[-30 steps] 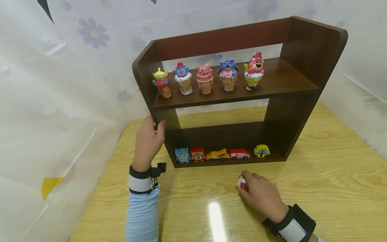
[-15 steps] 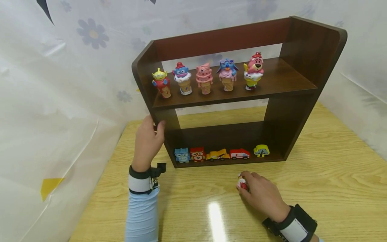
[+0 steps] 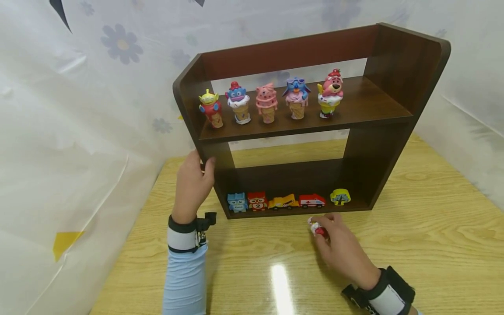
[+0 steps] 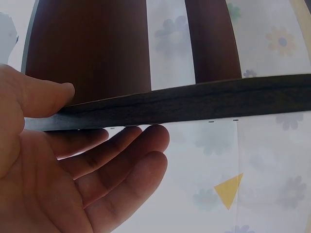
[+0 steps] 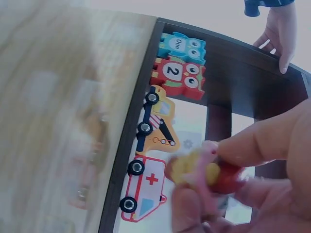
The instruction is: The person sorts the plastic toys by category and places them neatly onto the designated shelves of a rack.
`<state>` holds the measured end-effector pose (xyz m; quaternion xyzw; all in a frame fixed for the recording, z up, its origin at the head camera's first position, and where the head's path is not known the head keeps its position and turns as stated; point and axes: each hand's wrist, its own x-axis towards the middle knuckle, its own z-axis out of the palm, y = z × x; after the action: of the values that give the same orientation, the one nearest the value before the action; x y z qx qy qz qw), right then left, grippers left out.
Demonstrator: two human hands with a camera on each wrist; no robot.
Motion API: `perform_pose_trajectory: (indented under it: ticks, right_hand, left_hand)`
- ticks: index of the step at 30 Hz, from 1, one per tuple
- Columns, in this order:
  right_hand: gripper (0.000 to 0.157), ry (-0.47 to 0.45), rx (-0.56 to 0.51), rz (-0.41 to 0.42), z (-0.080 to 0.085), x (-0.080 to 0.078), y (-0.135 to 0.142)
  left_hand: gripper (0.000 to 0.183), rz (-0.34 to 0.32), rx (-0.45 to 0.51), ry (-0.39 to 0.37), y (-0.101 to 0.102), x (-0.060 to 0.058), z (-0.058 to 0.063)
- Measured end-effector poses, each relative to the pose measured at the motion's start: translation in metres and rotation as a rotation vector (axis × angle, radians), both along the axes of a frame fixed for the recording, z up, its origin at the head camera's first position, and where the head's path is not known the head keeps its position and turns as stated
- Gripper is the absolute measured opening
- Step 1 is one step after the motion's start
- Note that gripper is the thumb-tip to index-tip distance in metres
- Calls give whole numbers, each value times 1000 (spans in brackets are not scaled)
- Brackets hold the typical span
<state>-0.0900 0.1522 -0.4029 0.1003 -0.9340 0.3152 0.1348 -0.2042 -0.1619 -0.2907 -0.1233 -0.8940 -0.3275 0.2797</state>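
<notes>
My left hand (image 3: 194, 183) grips the left side panel of a dark brown two-tier shelf (image 3: 306, 130), thumb on the inner face and fingers outside in the left wrist view. In front of the shelf, my right hand (image 3: 345, 251) pinches a small figurine (image 3: 316, 227), white and red from above. Up close in the right wrist view, the figurine (image 5: 206, 170) is blurred, with yellow, pink and red parts, partly covered by thumb and fingers. On the lower tier just beyond stand a red-and-white toy ambulance (image 3: 312, 201) and a yellow toy tree (image 3: 340, 197).
Several ice-cream-cone figurines, among them a pink bear (image 3: 330, 93), line the upper tier. A blue owl block (image 3: 237, 202), a red owl block (image 3: 257, 201) and a yellow tow truck (image 3: 283, 201) fill the lower left. The wooden table (image 3: 236, 271) extends in front.
My right hand has shifted a little forward toward the shelf, carrying the figurine, which has tilted. My left hand stays on the side panel.
</notes>
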Motion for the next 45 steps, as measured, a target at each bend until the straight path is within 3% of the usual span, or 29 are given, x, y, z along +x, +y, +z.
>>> perform_pose_trajectory:
  ticks: [12, 19, 27, 31, 35, 40, 45]
  right_hand:
    - [35, 111, -108, -53, 12, 2, 4]
    - [38, 265, -78, -73, 24, 3, 11]
    - [55, 376, -128, -98, 66, 4, 34]
    - [56, 493, -110, -96, 87, 4, 43]
    - [56, 555, -109, -83, 105, 3, 49]
    - [60, 597, -105, -91, 125, 1, 54]
    - [64, 584, -126, -112, 148, -5, 63]
  left_hand:
    - [30, 8, -3, 2, 0, 0, -1]
    - [30, 8, -3, 4, 0, -1, -2]
    - [30, 9, -5, 2, 0, -1, -2]
    - [30, 7, -7, 6, 0, -1, -1]
    - [30, 7, -11, 6, 0, 0, -1]
    - [31, 12, -5, -2, 1, 0, -1]
    - [32, 12, 1, -6, 0, 1, -1]
